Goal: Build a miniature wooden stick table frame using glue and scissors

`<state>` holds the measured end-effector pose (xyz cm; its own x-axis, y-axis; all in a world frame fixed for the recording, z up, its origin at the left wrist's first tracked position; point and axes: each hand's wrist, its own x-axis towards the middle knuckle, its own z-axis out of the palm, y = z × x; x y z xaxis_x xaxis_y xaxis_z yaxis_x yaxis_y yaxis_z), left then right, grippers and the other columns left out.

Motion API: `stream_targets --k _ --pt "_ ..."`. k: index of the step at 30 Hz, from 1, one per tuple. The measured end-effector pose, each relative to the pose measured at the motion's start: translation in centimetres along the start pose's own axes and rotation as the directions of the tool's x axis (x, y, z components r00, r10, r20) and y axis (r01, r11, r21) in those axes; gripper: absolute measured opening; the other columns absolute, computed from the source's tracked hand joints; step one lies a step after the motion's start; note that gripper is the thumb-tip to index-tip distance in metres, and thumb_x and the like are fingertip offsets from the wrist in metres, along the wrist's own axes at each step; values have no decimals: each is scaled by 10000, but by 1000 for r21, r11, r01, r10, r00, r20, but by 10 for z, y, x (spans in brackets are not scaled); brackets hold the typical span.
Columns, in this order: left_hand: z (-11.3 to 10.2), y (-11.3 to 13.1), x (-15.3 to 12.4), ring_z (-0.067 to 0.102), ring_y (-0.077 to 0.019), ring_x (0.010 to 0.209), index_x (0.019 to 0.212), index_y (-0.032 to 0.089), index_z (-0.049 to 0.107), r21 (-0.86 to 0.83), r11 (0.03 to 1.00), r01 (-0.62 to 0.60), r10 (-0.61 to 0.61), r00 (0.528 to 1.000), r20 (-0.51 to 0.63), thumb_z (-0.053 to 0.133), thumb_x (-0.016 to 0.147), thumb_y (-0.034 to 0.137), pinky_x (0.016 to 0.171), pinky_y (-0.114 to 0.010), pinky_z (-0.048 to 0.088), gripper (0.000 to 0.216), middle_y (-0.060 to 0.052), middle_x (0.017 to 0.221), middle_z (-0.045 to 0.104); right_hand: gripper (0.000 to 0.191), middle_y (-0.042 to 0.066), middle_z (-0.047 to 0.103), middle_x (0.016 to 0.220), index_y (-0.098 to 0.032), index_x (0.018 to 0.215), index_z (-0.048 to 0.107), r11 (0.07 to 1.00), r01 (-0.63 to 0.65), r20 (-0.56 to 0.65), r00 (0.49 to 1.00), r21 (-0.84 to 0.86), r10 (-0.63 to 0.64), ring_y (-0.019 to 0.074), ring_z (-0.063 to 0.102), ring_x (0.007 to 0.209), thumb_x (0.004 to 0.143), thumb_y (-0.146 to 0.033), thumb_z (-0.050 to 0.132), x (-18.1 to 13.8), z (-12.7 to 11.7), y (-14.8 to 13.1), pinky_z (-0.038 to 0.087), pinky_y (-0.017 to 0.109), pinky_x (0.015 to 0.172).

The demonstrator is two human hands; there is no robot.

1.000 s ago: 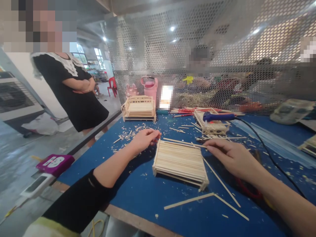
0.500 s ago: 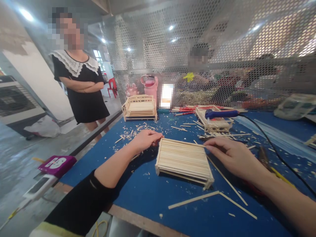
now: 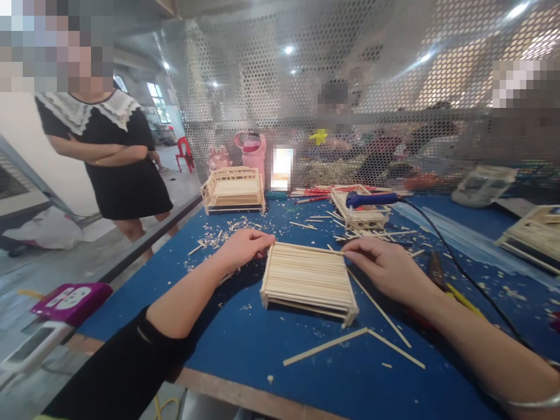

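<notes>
**Seating a thin stick on the far edge of the slatted frame**

Pinching the right end of a thin stick [image 3: 306, 248], the right hand [image 3: 385, 265] has its grip closed on it at the far-right corner of the slatted frame [image 3: 306, 283]. The frame lies flat on the blue counter [image 3: 245, 344], between both hands. The left hand [image 3: 242, 248] is curled at the far-left corner. Its fingertips are tucked under, so I cannot tell whether its grip holds the stick's other end or only presses on the frame.

The stick could bow or snap if the two hands pull unevenly. It could also settle askew across the slats, since the frame rests loose and may slide. The glue gun [image 3: 371, 199] cord trails close past the right forearm and could snag.

Against the earlier pictures, both hands keep the same corners. The stick sits closer along the edge than a second ago. The view has swung right, bringing another frame [image 3: 531, 236] into sight at the counter's right side.
</notes>
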<state>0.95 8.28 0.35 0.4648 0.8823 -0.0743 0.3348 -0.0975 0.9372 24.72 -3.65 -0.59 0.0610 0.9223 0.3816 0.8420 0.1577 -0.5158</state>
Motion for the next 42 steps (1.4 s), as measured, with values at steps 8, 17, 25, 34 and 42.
stream_targets --k 8,17,25,34,42 --pt "-1 -1 1 466 -86 520 688 146 690 12 1000 -8 8 1000 9 660 641 391 555 -226 372 252 -2 589 599 195 33 692 833 -236 764 611 1000 15 15 1000 -19 -15 196 615 777 803 -312 437 2 0 2 445 302 719" --pt "1 -2 2 475 -83 514 697 150 689 -27 999 29 -29 1000 3 662 636 377 554 -222 382 237 8 586 599 208 25 698 837 -229 772 615 999 14 45 999 -39 -12 189 620 779 823 -296 424 3 -1 2 437 285 708" --pt "1 -4 3 482 -91 511 695 143 683 -43 998 36 -36 999 1 674 621 388 545 -228 387 256 0 590 600 223 22 709 856 -237 775 633 998 22 40 999 -60 -20 194 632 787 823 -307 427 2 -1 2 449 288 706" --pt "1 -3 1 489 -89 520 687 146 684 -14 1000 17 -17 1000 0 646 654 384 544 -222 378 244 -1 590 604 241 28 709 863 -231 790 638 999 -2 50 999 -47 4 197 632 790 820 -310 413 2 0 1 449 293 716" --pt "1 -6 3 461 -87 517 712 149 685 -28 1000 8 -7 1000 25 662 641 417 559 -230 385 278 7 570 573 200 26 691 763 -233 755 611 999 -36 50 998 -20 37 201 616 701 799 -321 437 1 0 -1 442 300 657"
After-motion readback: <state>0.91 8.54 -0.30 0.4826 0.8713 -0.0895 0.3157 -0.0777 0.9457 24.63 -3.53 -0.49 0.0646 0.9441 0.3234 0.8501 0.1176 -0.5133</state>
